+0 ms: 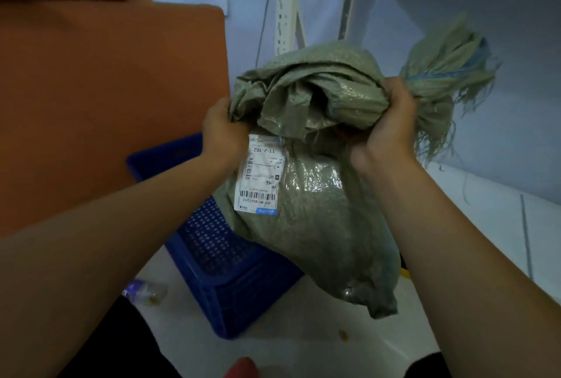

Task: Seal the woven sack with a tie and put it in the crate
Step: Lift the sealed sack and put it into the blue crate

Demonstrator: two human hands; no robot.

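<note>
A grey-green woven sack (315, 216) with a white shipping label (259, 177) hangs in the air over the blue perforated crate (230, 274). My left hand (224, 131) grips the crumpled fabric at the sack's upper left. My right hand (390, 122) is closed around the gathered neck, whose frayed mouth (446, 74) with blue threads fans out to the right. The sack's lower corner hangs past the crate's right edge. No tie is visible.
A large orange padded slab (106, 98) stands to the left behind the crate. A white metal shelf upright (285, 4) rises behind the sack. A crumpled plastic wrapper (145, 291) and small scraps lie on the white floor.
</note>
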